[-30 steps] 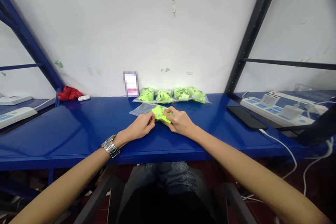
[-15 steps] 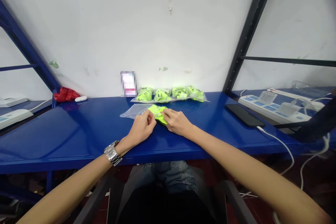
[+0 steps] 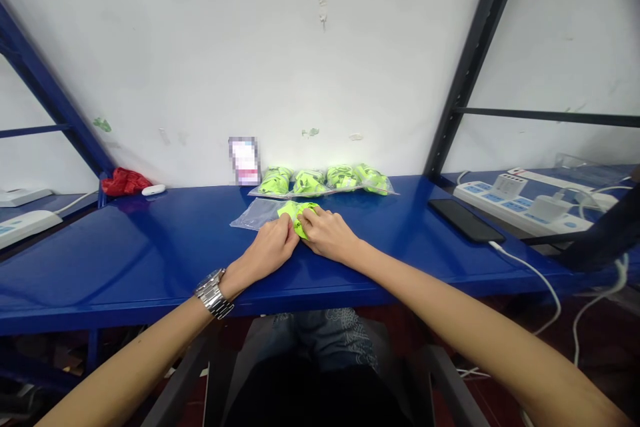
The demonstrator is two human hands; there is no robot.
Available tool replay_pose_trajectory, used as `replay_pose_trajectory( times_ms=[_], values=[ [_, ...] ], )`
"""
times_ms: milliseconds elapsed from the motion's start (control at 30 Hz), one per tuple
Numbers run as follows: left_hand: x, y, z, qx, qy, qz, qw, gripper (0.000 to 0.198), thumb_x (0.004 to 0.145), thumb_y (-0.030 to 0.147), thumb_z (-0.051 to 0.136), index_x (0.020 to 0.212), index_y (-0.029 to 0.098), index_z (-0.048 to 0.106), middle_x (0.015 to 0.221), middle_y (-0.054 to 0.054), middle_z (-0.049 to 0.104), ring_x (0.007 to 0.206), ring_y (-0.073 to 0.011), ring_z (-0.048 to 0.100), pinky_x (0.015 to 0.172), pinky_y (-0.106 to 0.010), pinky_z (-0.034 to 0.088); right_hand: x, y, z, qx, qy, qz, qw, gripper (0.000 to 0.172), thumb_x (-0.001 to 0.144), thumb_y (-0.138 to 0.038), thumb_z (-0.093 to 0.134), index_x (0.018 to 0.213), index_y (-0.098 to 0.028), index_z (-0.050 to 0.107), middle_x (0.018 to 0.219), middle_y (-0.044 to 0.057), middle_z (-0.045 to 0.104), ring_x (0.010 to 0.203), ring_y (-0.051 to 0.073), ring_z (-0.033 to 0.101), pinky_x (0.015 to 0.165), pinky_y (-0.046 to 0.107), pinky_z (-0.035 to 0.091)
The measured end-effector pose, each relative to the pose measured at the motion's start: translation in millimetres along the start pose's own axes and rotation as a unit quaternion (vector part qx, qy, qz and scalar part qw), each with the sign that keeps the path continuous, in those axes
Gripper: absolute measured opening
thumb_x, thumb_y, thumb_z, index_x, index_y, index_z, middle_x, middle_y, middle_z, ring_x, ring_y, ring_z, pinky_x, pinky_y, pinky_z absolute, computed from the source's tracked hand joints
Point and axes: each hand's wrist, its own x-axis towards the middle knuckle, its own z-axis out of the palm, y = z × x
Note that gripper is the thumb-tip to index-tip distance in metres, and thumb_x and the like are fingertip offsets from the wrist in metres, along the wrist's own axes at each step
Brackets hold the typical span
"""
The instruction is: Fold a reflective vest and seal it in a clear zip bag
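On the blue table [image 3: 150, 240], my left hand [image 3: 267, 250] and my right hand [image 3: 325, 235] meet over a small neon-green folded item [image 3: 295, 215]. Both hands have their fingers pinched on it, the left at its near left edge, the right on its right side. The item lies at the mouth of a clear plastic bag [image 3: 255, 213] that stretches flat to the left. My left wrist wears a metal watch [image 3: 214, 292]. Behind, along the wall, lies a row of several bagged neon-green items [image 3: 325, 180].
A black phone [image 3: 465, 220] with a white cable lies at the right. White power strips [image 3: 525, 203] sit on the right shelf, another [image 3: 23, 223] at the left. A red bundle [image 3: 125, 181] and a small white object [image 3: 153, 189] rest by the wall. A blurred card [image 3: 245, 160] stands upright.
Both hands and the green item have shifted slightly left, toward the clear bag's mouth. The hands have drawn closer together over the item.
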Motion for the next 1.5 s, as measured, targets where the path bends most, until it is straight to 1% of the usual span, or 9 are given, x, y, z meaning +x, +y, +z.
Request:
replay_pose_trajectory(
  times_ms=[167,267,367,467,533,733,1100,1333,1500],
  values=[
    [-0.5,-6.7,-13.7,0.028,-0.062,0.033,0.997,0.015,0.094,0.026,0.034,0.081,0.022,0.041,0.070,-0.003,0.058,0.062,-0.0206,0.055,0.059,-0.032,0.030,-12.7,3.7,-4.2,0.123,0.060,-0.019,0.990,0.059,0.090,-0.055,0.050,0.132,-0.013,0.051,0.128,0.019,0.051,0.113,0.031,0.052,0.090,0.048,0.049],
    [2.9,-7.3,-20.4,0.055,-0.064,0.046,0.995,0.020,0.097,0.028,0.032,0.082,0.021,0.044,0.070,-0.004,0.058,0.061,-0.0200,0.054,0.057,-0.032,0.030,-11.9,8.5,-4.5,0.213,0.065,0.070,0.972,0.073,0.087,-0.051,0.055,0.148,-0.018,0.034,0.145,0.020,0.037,0.128,0.034,0.045,0.094,0.049,0.047],
    [16.2,-4.8,-26.3,0.118,-0.039,0.044,0.991,0.026,0.098,0.030,0.029,0.084,0.019,0.048,0.069,-0.005,0.058,0.059,-0.0199,0.054,0.056,-0.032,0.028,-3.5,15.0,-4.9,0.260,-0.004,0.159,0.953,0.100,0.077,-0.059,0.064,0.154,-0.014,0.020,0.154,0.023,0.028,0.140,0.041,0.030,0.101,0.055,0.041],
    [40.1,-2.5,-31.2,0.180,-0.043,0.031,0.982,0.027,0.098,0.030,0.031,0.095,0.015,0.053,0.077,-0.009,0.063,0.065,-0.0217,0.058,0.057,-0.032,0.031,2.9,19.7,-3.1,0.264,-0.060,0.129,0.954,0.086,0.084,-0.058,0.055,0.151,-0.012,0.028,0.154,0.020,0.034,0.137,0.038,0.038,0.105,0.052,0.038],
    [57.6,-2.2,-33.7,0.211,-0.096,0.019,0.973,0.026,0.094,0.027,0.035,0.098,0.012,0.056,0.080,-0.012,0.065,0.068,-0.0233,0.059,0.057,-0.032,0.033,3.4,20.2,-1.3,0.240,-0.050,0.101,0.964,0.071,0.090,-0.050,0.049,0.149,-0.013,0.034,0.151,0.017,0.040,0.132,0.035,0.044,0.103,0.048,0.040],
    [79.1,-7.8,-36.9,0.195,-0.188,0.053,0.961,0.018,0.080,0.019,0.051,0.062,0.017,0.054,0.055,-0.006,0.055,0.052,-0.0190,0.050,0.053,-0.032,0.028,0.3,14.8,-4.3,0.139,-0.042,0.044,0.988,0.054,0.091,-0.035,0.048,0.141,-0.014,0.044,0.133,0.015,0.056,0.107,0.031,0.053,0.080,0.042,0.050],
    [54.5,-4.4,-22.6,0.094,-0.069,0.112,0.987,0.015,0.090,0.022,0.037,0.076,0.020,0.043,0.067,-0.001,0.051,0.058,-0.0155,0.042,0.057,-0.030,0.029,-3.4,6.9,-3.1,0.036,-0.008,-0.014,0.999,0.036,0.092,-0.028,0.050,0.124,-0.013,0.056,0.134,0.018,0.054,0.113,0.035,0.046,0.079,0.048,0.049],
    [36.2,-0.1,-34.2,0.038,-0.060,0.063,0.996,0.011,0.090,0.025,0.039,0.080,0.021,0.040,0.065,0.001,0.050,0.058,-0.0156,0.045,0.056,-0.030,0.028,-11.3,25.5,1.2,0.261,0.045,-0.057,0.963,0.072,0.088,-0.050,0.059,0.147,-0.015,0.039,0.152,0.014,0.040,0.136,0.031,0.036,0.108,0.049,0.037],
    [28.8,-0.9,-32.5,0.076,-0.056,0.076,0.993,0.011,0.090,0.022,0.038,0.078,0.021,0.036,0.065,0.001,0.047,0.055,-0.0147,0.040,0.054,-0.031,0.025,-7.7,33.5,5.1,0.333,0.014,0.101,0.937,0.119,0.064,-0.067,0.073,0.152,-0.004,0.025,0.155,0.026,0.028,0.141,0.039,0.031,0.109,0.050,0.033]
  ],
)
